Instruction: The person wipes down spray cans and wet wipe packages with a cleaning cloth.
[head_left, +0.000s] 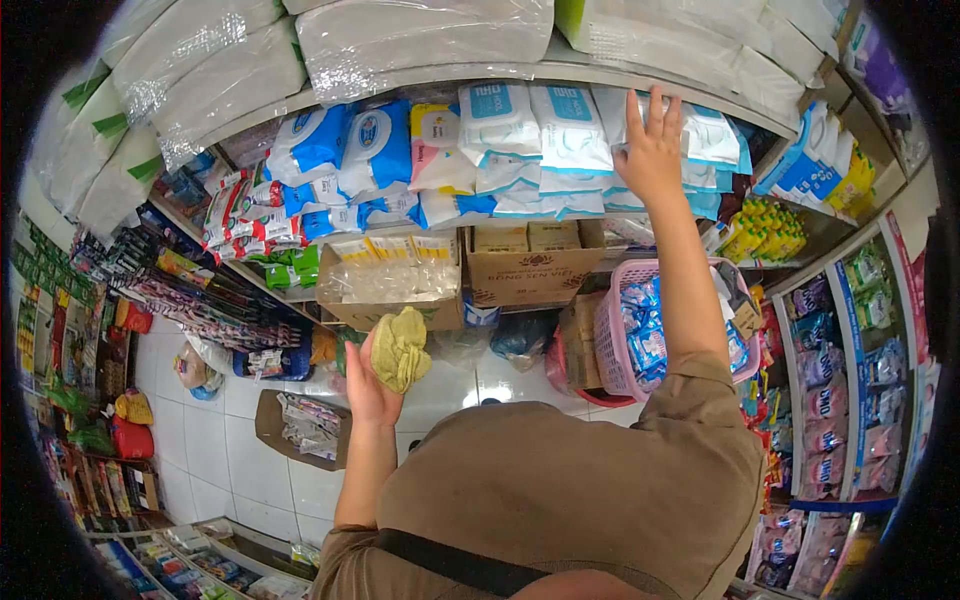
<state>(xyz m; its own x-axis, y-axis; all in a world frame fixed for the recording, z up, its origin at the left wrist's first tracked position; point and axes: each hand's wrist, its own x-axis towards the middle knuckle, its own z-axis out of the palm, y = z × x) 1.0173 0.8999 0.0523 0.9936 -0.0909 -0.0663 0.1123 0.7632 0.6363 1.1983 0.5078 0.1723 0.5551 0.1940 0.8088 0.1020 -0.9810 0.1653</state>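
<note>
My left hand (369, 388) is closed around a crumpled yellow-green cloth (401, 350), held up in front of the open cardboard box. Up on the shelf, my right hand (652, 150) rests with outstretched fingers on a row of white and light-blue wipes packs (570, 125). Its fingertips reach toward the shelf edge above. Left of those packs lie a pink and yellow pack (436, 150) and blue and white wipes packs (377, 148).
Large plastic-wrapped white packs (425, 40) fill the shelf above. Below stand a cardboard box (392, 312), a brown carton (530, 275) and a pink basket (612, 340) of blue packets. Another box (270, 430) sits on the tiled floor. Sachet racks (825, 400) line the right.
</note>
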